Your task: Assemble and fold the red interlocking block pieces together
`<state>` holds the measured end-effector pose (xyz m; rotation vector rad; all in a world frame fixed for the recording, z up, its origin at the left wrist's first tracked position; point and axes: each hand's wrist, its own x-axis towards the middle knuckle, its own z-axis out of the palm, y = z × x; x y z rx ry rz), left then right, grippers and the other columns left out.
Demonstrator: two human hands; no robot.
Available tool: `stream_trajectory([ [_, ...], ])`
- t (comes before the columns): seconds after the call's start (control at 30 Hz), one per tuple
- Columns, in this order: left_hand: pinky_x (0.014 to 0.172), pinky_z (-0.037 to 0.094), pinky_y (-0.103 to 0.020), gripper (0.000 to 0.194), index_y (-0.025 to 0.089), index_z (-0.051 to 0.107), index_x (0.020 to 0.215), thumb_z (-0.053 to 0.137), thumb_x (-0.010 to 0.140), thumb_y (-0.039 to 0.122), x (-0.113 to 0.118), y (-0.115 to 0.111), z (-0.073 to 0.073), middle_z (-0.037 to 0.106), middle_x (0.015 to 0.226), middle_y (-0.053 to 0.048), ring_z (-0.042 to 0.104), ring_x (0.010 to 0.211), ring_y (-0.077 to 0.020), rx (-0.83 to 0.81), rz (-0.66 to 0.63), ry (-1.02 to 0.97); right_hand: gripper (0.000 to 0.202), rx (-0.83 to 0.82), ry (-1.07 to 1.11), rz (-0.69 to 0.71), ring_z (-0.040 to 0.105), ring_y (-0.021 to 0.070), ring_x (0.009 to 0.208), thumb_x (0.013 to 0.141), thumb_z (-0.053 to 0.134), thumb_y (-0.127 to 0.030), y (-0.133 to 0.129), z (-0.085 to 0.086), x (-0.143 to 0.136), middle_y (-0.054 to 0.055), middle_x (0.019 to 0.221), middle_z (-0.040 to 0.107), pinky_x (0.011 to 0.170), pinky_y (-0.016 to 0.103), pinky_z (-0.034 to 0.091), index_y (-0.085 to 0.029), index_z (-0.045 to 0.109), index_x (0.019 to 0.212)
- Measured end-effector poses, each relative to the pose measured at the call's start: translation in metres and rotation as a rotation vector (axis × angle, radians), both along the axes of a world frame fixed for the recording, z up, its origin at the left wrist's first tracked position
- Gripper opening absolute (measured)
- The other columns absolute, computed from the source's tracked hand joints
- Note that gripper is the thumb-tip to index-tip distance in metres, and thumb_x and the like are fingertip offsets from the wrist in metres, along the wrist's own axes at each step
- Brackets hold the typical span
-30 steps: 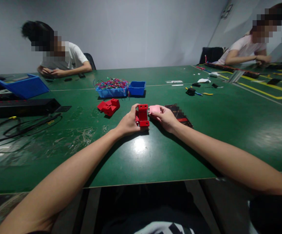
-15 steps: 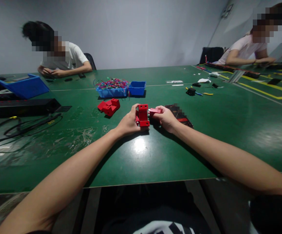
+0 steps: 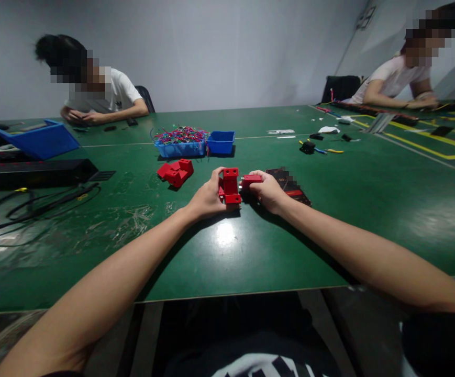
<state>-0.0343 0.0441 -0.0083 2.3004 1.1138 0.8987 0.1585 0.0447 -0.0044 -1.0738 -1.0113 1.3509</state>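
My left hand is closed around a red bracket-like block, held upright with its holed flanges at top and bottom. Just to its right, my right hand grips a smaller red block with pale metal prongs pointing at the bracket. A narrow gap separates the two red pieces. Behind the right hand lies a flat black box with red edging, partly covered by the hand. Left of my left hand, more red bracket-like blocks rest in a small heap on the green table.
A blue bin full of coloured wires stands beside a smaller blue bin. Black equipment with cables occupies the left side. Pliers and small black parts lie back right. Two people sit across the table.
My right hand has drawn the small red block slightly to the right, widening the gap to the bracket. My left hand holds almost still.
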Motion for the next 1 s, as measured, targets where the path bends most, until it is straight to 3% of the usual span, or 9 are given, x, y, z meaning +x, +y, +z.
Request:
stream_trajectory([
  [0.17, 0.078, 0.054, -0.036, 0.100, 0.019, 0.025, 0.140, 0.082, 0.062, 0.043, 0.000, 0.001, -0.001, 0.066, 0.102, -0.008, 0.068, 0.084, -0.0224, -0.006, -0.016, -0.013, 0.032, -0.005, 0.022, 0.014, 0.063, 0.0147, 0.064, 0.049, 0.051, 0.002, -0.001, 0.002, -0.002, -0.001, 0.065, 0.066, 0.059, 0.025, 0.049, -0.019, 0.055, 0.074],
  [0.43, 0.076, 0.053, -0.034, 0.101, 0.018, 0.024, 0.141, 0.081, 0.062, 0.044, -0.001, 0.002, -0.002, 0.065, 0.099, -0.007, 0.067, 0.081, -0.0212, -0.005, -0.004, 0.007, 0.034, -0.017, 0.078, -0.027, 0.063, 0.0114, 0.064, 0.049, 0.056, 0.008, -0.002, 0.004, -0.001, -0.004, 0.069, 0.067, 0.061, 0.023, 0.050, -0.019, 0.055, 0.071],
  [1.0, 0.073, 0.053, -0.035, 0.102, 0.018, 0.023, 0.140, 0.081, 0.062, 0.047, -0.001, 0.002, -0.002, 0.065, 0.094, -0.005, 0.066, 0.077, -0.0205, -0.015, 0.001, 0.014, 0.029, -0.081, 0.087, -0.022, 0.062, 0.0134, 0.066, 0.053, 0.057, -0.001, -0.002, 0.012, -0.002, -0.004, 0.066, 0.066, 0.057, 0.024, 0.047, -0.020, 0.055, 0.076],
])
